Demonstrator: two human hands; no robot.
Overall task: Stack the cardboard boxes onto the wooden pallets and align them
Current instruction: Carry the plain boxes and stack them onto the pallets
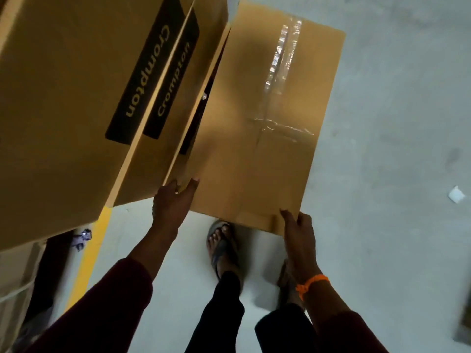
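Clamping the taped-shut cardboard box [254, 123] at its near corners are the left hand [170, 205] and right hand [299, 230].

The brand name "Crompton" runs in pale yellow lettering down a black label [139, 80] on the side of a large cardboard box [58, 123] at left. The same word, "Crompton", appears on a matching black strip [173, 80] on a second box [211, 21] just behind it. There it reads in the opposite direction, and the first box's edge cuts off one side of the strip.
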